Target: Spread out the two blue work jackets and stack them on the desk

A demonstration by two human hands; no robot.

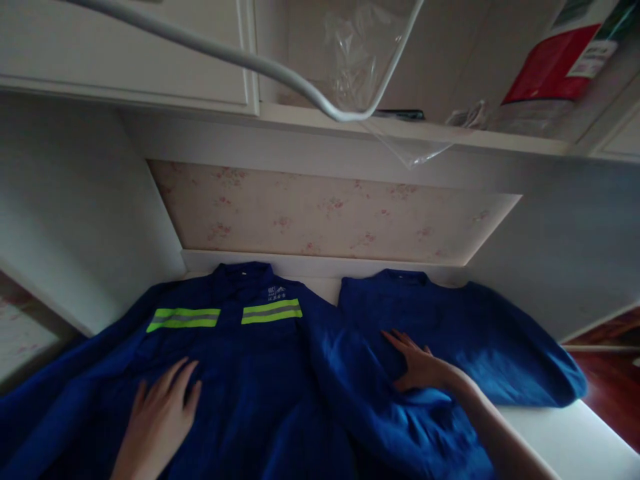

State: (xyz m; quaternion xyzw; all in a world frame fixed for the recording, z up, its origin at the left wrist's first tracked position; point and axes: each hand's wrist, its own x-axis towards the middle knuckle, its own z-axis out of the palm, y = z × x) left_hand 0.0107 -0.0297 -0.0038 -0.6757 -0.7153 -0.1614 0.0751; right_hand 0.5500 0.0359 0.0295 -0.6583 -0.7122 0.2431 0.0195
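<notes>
A blue work jacket (250, 373) with yellow-green reflective strips lies spread out, its collar toward the wall. My left hand (163, 407) is over its front, below the left strip, fingers apart and holding nothing. Farther right, a second blue garment (480, 340) lies folded, with its collar also at the back. My right hand (420, 363) is open with fingers spread, at the jacket's sleeve (350, 373) where it meets the folded garment. Whether that palm presses on the cloth I cannot tell. The jacket's lower part runs out of view.
Overhead, a shelf (500, 137) holds clear plastic (353, 53) and a red-labelled package (550, 63). A white curved bar (265, 67) hangs across the top. White side panels (90, 200) and a flowered wall (320, 213) enclose the white tabletop (565, 433).
</notes>
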